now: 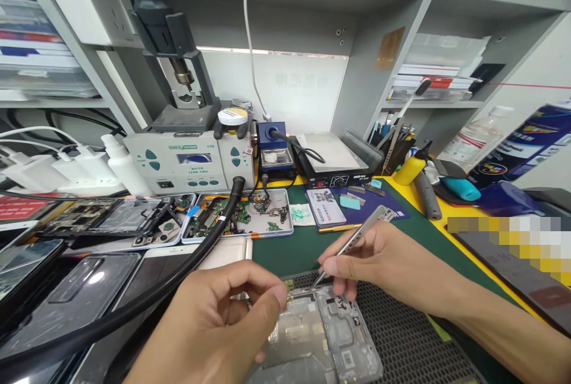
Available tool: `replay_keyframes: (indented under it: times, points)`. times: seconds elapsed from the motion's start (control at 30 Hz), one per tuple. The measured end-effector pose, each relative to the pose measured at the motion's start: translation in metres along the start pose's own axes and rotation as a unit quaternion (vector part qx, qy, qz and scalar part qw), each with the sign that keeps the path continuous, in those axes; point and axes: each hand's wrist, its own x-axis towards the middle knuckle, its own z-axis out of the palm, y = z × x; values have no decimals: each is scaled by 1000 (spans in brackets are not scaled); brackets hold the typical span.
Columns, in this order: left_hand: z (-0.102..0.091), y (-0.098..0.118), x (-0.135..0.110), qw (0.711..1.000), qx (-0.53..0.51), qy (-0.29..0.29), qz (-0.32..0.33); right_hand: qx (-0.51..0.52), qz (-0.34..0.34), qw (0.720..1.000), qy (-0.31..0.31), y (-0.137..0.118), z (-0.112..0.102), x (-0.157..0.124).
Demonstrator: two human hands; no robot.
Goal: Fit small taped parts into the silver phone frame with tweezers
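A pair of silver tweezers (359, 234) is pinched in my right hand (370, 259), tips pointing down at the upper edge of an opened phone frame (348, 336). Beside that same edge, my left hand (223, 318) is closed, with thumb and forefinger pressed together. Whatever sits between those fingertips is too small to make out. The grey metal phone frame lies on a black perforated mat (397, 324), and my left hand covers part of its left side.
A black hose (196, 268) runs across the left side from a rework station (187, 161). Trays of phone parts (281, 194) stand behind my hands. A hot plate (334, 158) is at the back. Several phones (89, 289) lie left; a yellow bottle (408, 170) stands right.
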Motion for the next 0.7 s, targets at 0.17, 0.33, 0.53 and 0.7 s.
replay_keyframes:
  times: [0.17, 0.33, 0.53, 0.7]
  points:
    - [0, 2, -1, 1000, 0, -6, 1, -4, 8, 1000, 7, -2, 1, -1]
    - [0, 2, 0, 1000, -19, -11, -2, -2, 12, 1000, 8, -7, 3, -1]
    - [-2, 2, -1, 999, -19, -33, 15, 56, -3, 998, 11, -6, 2, -4]
    - [-2, 3, -2, 998, -37, -35, 24, 132, -13, 991, 2, -7, 2, -7]
